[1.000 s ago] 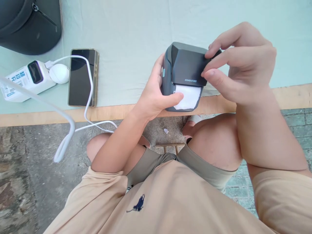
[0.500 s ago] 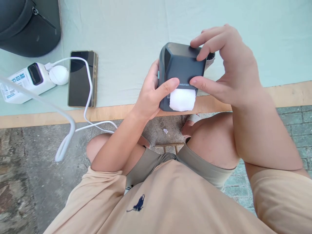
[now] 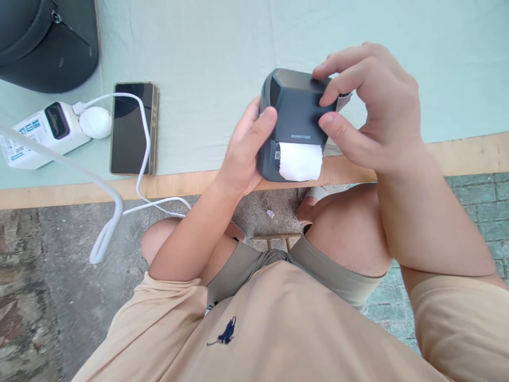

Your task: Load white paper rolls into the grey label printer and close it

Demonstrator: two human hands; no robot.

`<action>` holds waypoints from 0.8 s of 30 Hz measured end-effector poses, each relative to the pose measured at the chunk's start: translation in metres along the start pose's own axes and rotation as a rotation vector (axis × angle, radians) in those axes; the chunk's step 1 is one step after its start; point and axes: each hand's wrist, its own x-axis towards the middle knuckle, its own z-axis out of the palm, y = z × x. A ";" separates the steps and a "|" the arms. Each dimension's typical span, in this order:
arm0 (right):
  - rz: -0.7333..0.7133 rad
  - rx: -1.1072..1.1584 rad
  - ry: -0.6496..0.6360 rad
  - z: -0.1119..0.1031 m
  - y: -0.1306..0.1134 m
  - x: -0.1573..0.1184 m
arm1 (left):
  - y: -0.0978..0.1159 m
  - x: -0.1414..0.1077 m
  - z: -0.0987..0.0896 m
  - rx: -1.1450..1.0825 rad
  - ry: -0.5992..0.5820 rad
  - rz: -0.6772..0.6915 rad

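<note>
- Dark grey boxy plastic device [image 3: 298,109], smooth, bevelled at the top: small pale lettering [image 3: 300,136] on its front reads "NIIMBOT"; the marks after it are too small to read.
- Short strip of matte white paper [image 3: 301,162] below the lettering, lower edge uneven. Small pale square mark [image 3: 277,155] beside it, content uncertain.
- Device position: in the hands, over the front edge of the surface [image 3: 210,79]; cannot tell whether it touches.
- Left hand [image 3: 246,143]: wrapped round the device's left side, thumb on the front, fingers mostly hidden behind.
- Right hand [image 3: 382,106]: fingers bent and parted from the thumb, tips at the device's right side; cannot tell how firm the contact is.
- Surface: pale green, faintly creased cloth; tan wooden edging [image 3: 191,185].
- White angular plastic block [image 3: 47,146], left: blue print, too small to read; dark rounded display [image 3: 57,120]. White round plastic piece [image 3: 95,123] just beside it.
- Glossy black rectangular phone [image 3: 129,138], translucent case; smooth white cable [image 3: 147,124] crosses it.
- Black rounded zippered case [image 3: 47,58], upper left.
- Tan shirt [image 3: 286,329]: dark blue emblem [image 3: 227,331], no letters legible.
</note>
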 end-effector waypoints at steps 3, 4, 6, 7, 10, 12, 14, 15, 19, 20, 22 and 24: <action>0.017 0.004 0.027 0.001 -0.001 0.000 | 0.001 0.001 0.001 -0.008 0.030 -0.019; 0.016 0.009 0.017 0.001 -0.002 0.001 | 0.001 0.001 0.000 0.000 0.037 -0.030; 0.002 0.014 -0.019 -0.001 -0.004 0.001 | 0.002 0.001 0.000 0.023 0.052 -0.044; -0.008 0.008 -0.043 -0.001 -0.004 0.001 | 0.003 0.001 0.000 0.034 0.058 -0.041; -0.040 -0.059 -0.093 -0.004 -0.004 0.001 | 0.004 0.001 -0.002 0.043 0.060 -0.005; -0.068 -0.128 -0.087 -0.006 -0.004 0.001 | 0.003 0.002 -0.003 0.028 0.046 0.004; -0.093 -0.196 -0.011 -0.008 -0.006 0.000 | 0.001 0.003 -0.004 0.008 0.025 -0.006; -0.099 -0.223 0.052 -0.009 -0.007 -0.001 | 0.001 0.003 -0.004 -0.001 0.015 -0.012; 0.069 -0.318 0.263 -0.013 -0.018 -0.001 | -0.001 0.002 -0.001 0.002 -0.005 -0.027; 0.143 -0.333 0.280 -0.013 -0.021 -0.001 | -0.001 0.002 0.000 0.011 -0.006 -0.036; 0.262 -0.320 0.290 -0.011 -0.023 0.002 | 0.000 0.001 0.000 0.022 -0.002 -0.056; 0.285 -0.258 0.276 -0.009 -0.023 0.005 | 0.001 0.001 0.000 0.023 -0.003 -0.069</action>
